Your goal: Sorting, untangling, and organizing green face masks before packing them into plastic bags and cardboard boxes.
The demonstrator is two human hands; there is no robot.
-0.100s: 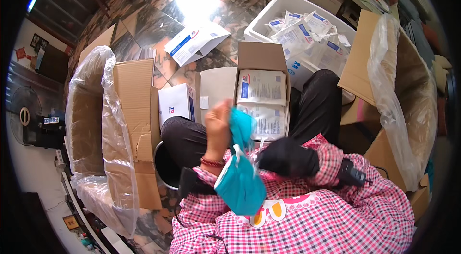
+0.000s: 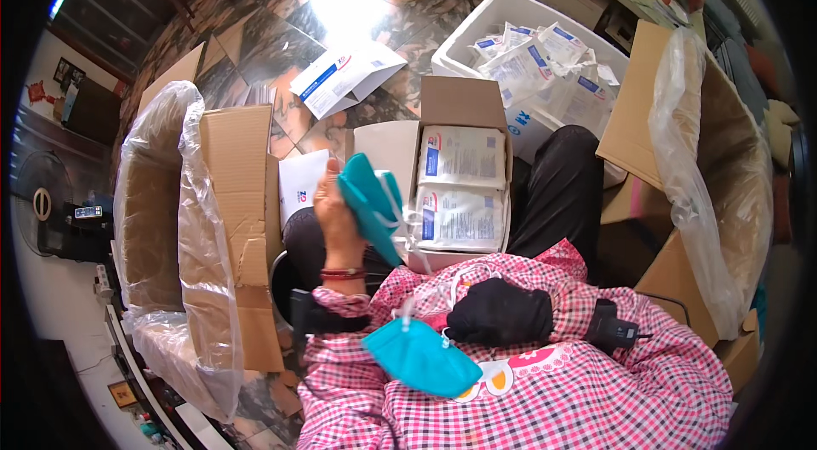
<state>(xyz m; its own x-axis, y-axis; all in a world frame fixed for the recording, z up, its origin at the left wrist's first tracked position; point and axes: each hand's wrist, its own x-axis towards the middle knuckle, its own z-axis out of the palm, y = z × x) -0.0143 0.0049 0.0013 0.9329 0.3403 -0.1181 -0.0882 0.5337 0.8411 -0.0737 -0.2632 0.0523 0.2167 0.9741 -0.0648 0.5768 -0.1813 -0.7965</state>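
Observation:
My left hand [image 2: 338, 216], bare with a red bracelet, is closed on a teal folded face mask [image 2: 368, 203] with white ear loops, left of an open carton [image 2: 464, 101]. Two stacks of sealed white packs [image 2: 461, 216] fill that carton. In a black glove, my right hand [image 2: 502, 314] is balled up in front of my chest. A white loop runs from the glove's edge. Just below it, a second teal face mask [image 2: 421, 358] hangs tilted against my checked apron, one ear loop touching the glove. The gloved fingertips are hidden.
A big plastic-lined carton [image 2: 234, 229] stands at the left, another [image 2: 711, 194] at the right. A white foam bin [image 2: 477, 28] holds several sealed packs. White flat boxes [image 2: 347, 80] lie on the marbled floor; a dark bin [image 2: 283, 284] stands beside my left knee.
My left hand has moved left and up with its mask, away from my right hand. The lower mask has swung flatter and dropped slightly. The gloved hand has lowered a little.

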